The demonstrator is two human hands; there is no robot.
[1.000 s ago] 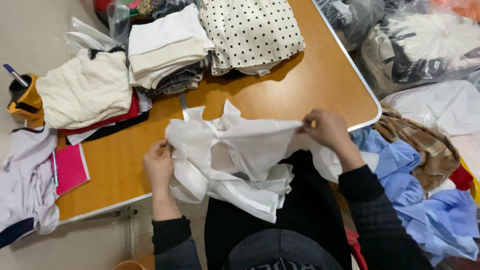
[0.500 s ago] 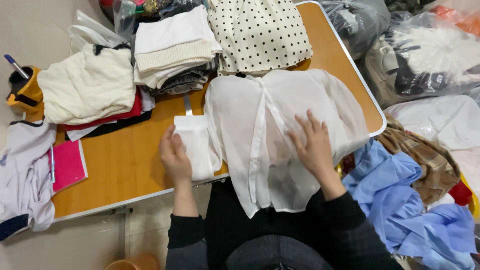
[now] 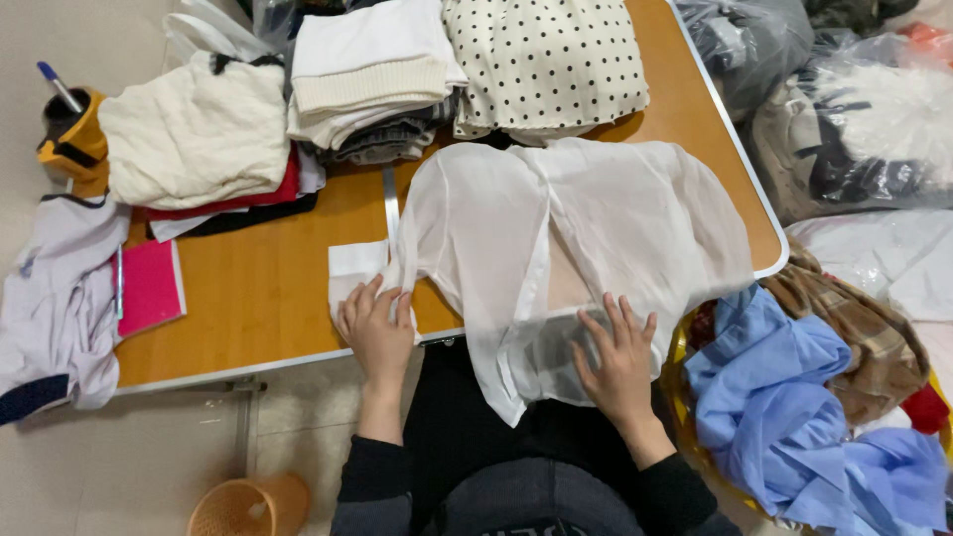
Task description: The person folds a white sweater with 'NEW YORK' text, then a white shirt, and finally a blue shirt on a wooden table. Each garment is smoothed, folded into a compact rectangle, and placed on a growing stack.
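Sheer white fabric, a thin blouse, is spread flat across the near right part of the wooden counter, its lower hem hanging over the front edge onto the dark lap below. One sleeve is laid out to the left, where a white cuff lies on the bare wood. The left hand is pressed flat on that sleeve end near the counter's front edge, fingers spread and nothing clasped in its grip. The right hand is laid palm down on the overhanging hem of the blouse, fingers wide apart, its grip likewise loose and holding nothing. Behind the blouse, a folded polka-dot garment is seen just touching its upper edge, and beside that a stack of folded white and grey clothes. Farther left, a cream knit is piled on red and black pieces. A pink notebook lies near the counter's left end. Blue cloth is heaped to the right, and an orange basket stands on the floor.
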